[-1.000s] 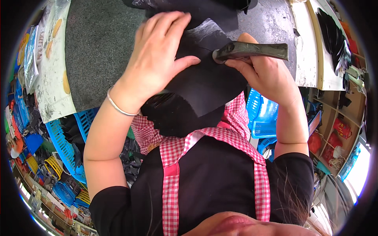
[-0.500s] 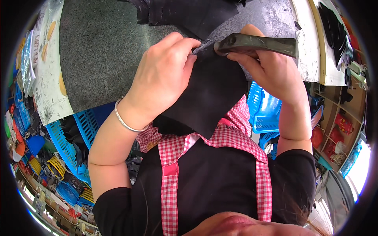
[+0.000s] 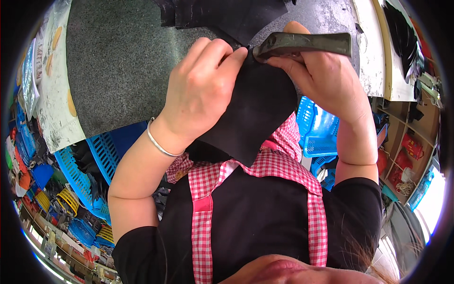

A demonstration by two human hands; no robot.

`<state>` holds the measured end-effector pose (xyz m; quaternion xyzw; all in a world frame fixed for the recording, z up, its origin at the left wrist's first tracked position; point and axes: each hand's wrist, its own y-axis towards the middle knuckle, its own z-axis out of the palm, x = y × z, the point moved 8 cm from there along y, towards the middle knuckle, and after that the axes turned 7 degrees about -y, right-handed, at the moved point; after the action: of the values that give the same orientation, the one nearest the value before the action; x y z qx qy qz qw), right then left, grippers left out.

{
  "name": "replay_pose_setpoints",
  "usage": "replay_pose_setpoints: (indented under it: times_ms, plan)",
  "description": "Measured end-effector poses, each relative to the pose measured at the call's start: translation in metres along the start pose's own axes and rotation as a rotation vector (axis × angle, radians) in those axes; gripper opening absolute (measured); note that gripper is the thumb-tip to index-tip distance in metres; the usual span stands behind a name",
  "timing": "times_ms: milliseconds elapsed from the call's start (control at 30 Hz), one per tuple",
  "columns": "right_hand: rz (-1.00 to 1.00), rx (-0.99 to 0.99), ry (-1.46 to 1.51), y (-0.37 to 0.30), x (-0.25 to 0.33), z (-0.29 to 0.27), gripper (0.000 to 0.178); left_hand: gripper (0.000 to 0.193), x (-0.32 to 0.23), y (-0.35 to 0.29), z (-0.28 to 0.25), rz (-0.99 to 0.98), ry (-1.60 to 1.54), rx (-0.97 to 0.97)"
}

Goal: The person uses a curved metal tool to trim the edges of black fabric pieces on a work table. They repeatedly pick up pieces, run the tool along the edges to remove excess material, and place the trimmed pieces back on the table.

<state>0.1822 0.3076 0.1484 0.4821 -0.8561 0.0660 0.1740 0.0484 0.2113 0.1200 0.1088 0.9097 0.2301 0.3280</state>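
Note:
A black leather-like piece (image 3: 255, 109) hangs from the work surface toward my lap, its far edge lying on the dark grey speckled mat (image 3: 118, 61). At that far edge my left hand (image 3: 201, 87) is closed, thumb and fingers pinching the material. My right hand (image 3: 328, 80) grips a hammer (image 3: 312, 43) with a dark metal head; its rounded face is just right of my left fingertips, close to the edge of the piece. The hammer's handle is hidden by my hand. Beyond my hands lie more black pieces (image 3: 231, 19) on the mat.
A whitish table edge (image 3: 59, 113) flanks the mat at left, with a clear plastic packet (image 3: 30, 85) on it. Blue plastic baskets stand below, one at left (image 3: 101, 151) holding dark pieces and one at right (image 3: 321, 142). Shelves (image 3: 397, 128) with red items stand at far right.
My left hand has rotated slightly, its thumb now stretched along the far edge. The hammer and my right hand have shifted a little left and away from me.

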Motion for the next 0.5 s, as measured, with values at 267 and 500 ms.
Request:
replay_pose_setpoints:
  times_ms: [267, 500]
  plan:
    - [0.018, -0.019, -0.216, 0.011, 0.008, 0.005, 0.019, 0.022, 0.004, 0.002, -0.009, 0.009, -0.008, 0.050]
    - [-0.039, 0.059, -0.265, 0.009, 0.027, 0.013, 0.024, 0.019, 0.004, -0.003, -0.021, 0.045, 0.030, 0.102]
